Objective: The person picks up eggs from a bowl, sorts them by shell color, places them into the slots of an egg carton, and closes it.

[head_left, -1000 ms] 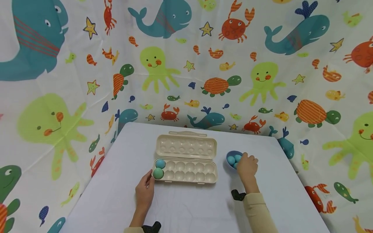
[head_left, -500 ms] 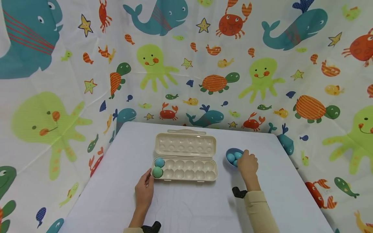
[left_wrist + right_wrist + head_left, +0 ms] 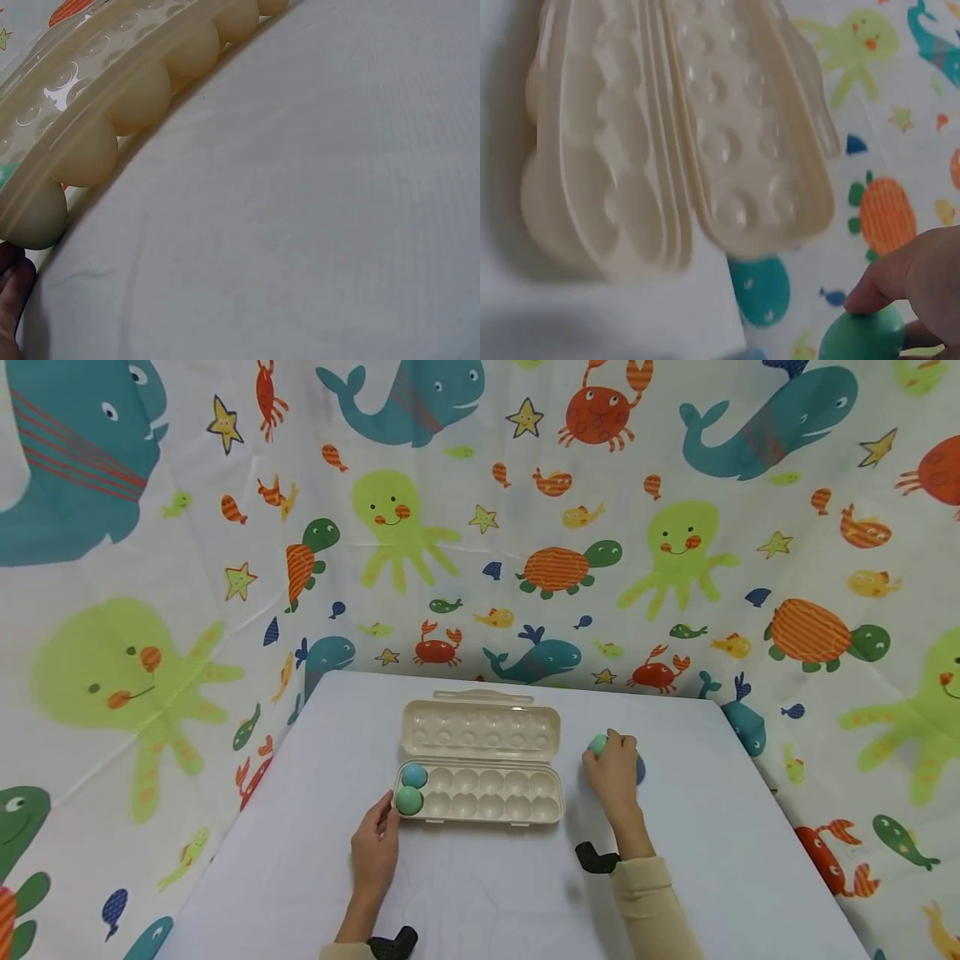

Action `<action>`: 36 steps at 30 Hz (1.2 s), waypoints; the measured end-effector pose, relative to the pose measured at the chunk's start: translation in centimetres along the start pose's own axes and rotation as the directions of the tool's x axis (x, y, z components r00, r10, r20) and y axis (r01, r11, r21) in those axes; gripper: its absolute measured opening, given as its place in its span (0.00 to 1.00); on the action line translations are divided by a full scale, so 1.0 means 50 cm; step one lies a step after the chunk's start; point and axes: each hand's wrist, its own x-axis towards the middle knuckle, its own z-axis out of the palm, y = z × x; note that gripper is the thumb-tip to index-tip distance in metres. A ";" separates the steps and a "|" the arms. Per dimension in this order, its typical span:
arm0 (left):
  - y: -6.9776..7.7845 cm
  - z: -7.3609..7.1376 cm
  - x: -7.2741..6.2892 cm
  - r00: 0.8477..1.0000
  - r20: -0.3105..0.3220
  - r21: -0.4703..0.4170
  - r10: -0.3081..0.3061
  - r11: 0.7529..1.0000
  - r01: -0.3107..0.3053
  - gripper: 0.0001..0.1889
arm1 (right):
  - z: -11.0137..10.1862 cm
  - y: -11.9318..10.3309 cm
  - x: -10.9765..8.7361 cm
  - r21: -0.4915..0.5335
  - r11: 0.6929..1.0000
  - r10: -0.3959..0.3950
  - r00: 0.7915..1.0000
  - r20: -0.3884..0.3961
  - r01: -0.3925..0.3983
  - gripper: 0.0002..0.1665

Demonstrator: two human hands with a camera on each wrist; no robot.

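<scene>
A beige plastic egg carton (image 3: 491,807) lies with its lid (image 3: 482,731) folded back. In its leftmost column sit a blue toy egg (image 3: 414,775), at the back, and a green toy egg (image 3: 408,802), at the front. My left hand (image 3: 375,847) holds the carton's front left corner; only its fingertips (image 3: 16,289) show in the left wrist view. Between thumb and fingers my right hand (image 3: 615,777) pinches another green egg (image 3: 862,335), right of the carton. Behind that hand is a blue bowl (image 3: 641,769), mostly hidden, its contents covered.
A white cloth covers the table (image 3: 480,893). Behind it and along both sides hangs a curtain (image 3: 480,560) printed with sea animals. Black wrist straps (image 3: 597,858) sit at both sleeves.
My right hand has come out of the bowl of blue eggs and shifted left, with a green egg now showing in its grip. The left hand stays at the carton's corner.
</scene>
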 end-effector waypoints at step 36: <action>0.001 0.001 0.003 1.000 -0.016 0.002 0.024 1.000 -0.024 0.19 | 0.312 -0.198 -0.163 0.221 0.848 -0.530 0.786 0.319 0.482 0.24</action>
